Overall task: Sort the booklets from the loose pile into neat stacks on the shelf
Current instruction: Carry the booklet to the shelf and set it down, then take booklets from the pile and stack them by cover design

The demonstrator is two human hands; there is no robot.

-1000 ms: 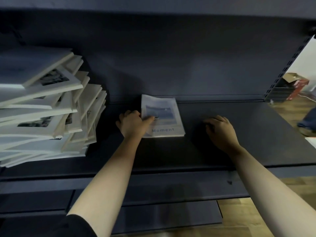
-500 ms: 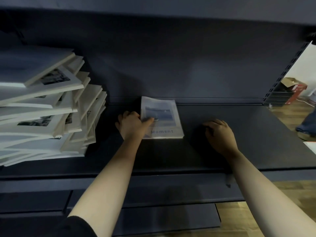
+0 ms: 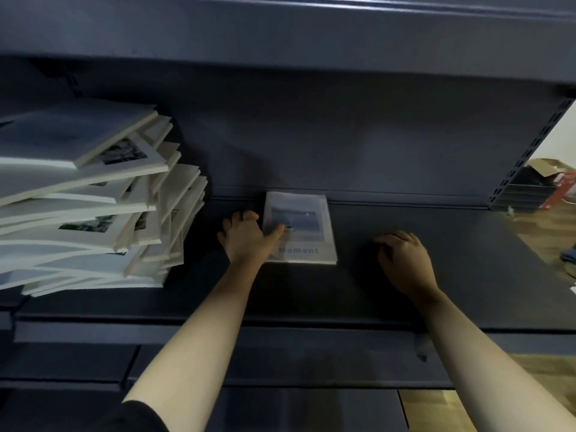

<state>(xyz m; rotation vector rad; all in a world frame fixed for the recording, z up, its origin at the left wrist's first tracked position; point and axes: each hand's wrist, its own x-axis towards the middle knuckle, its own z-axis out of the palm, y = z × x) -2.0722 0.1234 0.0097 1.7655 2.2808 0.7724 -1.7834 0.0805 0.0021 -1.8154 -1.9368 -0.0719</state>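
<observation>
Dark shelf (image 3: 467, 260) is viewed from the head camera; booklet (image 3: 307, 227) is laid flat against rear panel (image 3: 374, 145); its left edge is pinched by left hand (image 3: 247, 241), thumb on cover; right hand (image 3: 405, 263) is rested apart on the shelf, fingers loosely curled, empty; loose pile (image 3: 87, 198) is stacked at left.

The place is dim. A dark blue-grey metal shelf (image 3: 436, 244) runs wide in front of me, backed by a plain back panel (image 3: 343, 135), under an upper shelf (image 3: 280, 26). A slotted upright (image 3: 530, 151) closes the right end. Past it are a white wall (image 3: 561, 138), a wooden floor (image 3: 548, 232), and an open cardboard box (image 3: 544, 168) beside a red box (image 3: 561, 188).
</observation>
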